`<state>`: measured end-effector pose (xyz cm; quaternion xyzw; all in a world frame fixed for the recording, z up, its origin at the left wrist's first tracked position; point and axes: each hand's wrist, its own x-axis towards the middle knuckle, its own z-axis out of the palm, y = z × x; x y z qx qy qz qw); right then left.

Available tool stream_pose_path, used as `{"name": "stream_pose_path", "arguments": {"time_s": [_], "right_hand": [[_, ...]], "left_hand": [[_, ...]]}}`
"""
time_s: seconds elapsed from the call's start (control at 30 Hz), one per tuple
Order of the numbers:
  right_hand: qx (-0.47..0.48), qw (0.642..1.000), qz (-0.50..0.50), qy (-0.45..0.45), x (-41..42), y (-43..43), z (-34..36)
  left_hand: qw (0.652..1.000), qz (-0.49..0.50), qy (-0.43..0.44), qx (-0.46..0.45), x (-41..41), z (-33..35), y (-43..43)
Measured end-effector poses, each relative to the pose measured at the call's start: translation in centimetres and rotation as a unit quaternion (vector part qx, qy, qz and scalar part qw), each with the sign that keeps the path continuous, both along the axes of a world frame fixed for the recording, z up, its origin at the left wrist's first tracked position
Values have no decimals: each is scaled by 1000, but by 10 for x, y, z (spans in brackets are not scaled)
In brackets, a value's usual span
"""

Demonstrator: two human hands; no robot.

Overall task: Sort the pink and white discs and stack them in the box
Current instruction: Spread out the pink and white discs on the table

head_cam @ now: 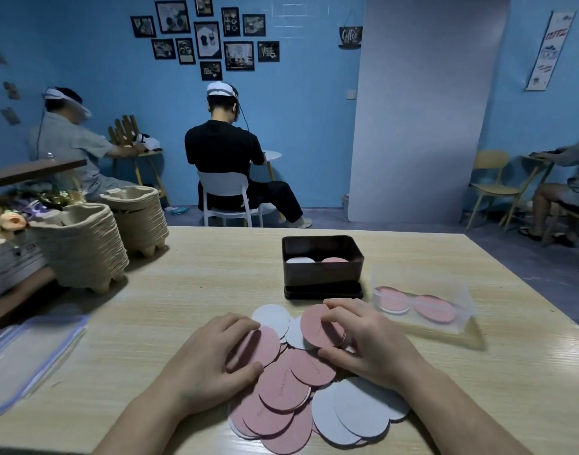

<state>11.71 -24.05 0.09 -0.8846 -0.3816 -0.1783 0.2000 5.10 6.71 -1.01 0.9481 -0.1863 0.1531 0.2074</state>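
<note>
A loose heap of pink discs (283, 394) and white discs (357, 412) lies on the wooden table (183, 290) in front of me. My right hand (363, 339) grips a small stack of pink discs (317, 326) between thumb and fingers. My left hand (216, 356) holds a pink disc (265, 348) at the heap's left edge, thumb on top. Behind the heap stands a dark rectangular box (322, 267) holding a white pile (299, 260) on the left and a pink pile (334, 259) on the right.
A clear plastic container (422, 303) with pink discs lies right of the box. Stacks of pulp trays (81, 247) stand at the table's left, and a clear zip bag (29, 353) lies at the near left. People sit at other tables behind.
</note>
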Motion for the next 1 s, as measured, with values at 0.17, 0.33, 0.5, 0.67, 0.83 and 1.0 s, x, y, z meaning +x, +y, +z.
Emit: {"name": "stream_pose_path", "arguments": {"time_s": [0.17, 0.33, 0.5, 0.67, 0.83, 1.0], "right_hand": [[-5, 1000, 29, 3, -5, 12, 7], [7, 999, 36, 22, -16, 16, -1], [36, 999, 20, 14, -17, 12, -5], [41, 999, 16, 17, -19, 11, -9], [46, 999, 9, 18, -17, 10, -8], [54, 998, 6, 27, -15, 11, -8]], "left_hand": [[999, 1, 14, -28, -8, -4, 7], [998, 19, 35, -43, -3, -6, 12], [999, 28, 42, -17, 2, -2, 13], [999, 32, 4, 3, -3, 0, 7], [996, 30, -67, -43, -6, 2, 6], [993, -20, -107, -41, 5, 8, -20]]}}
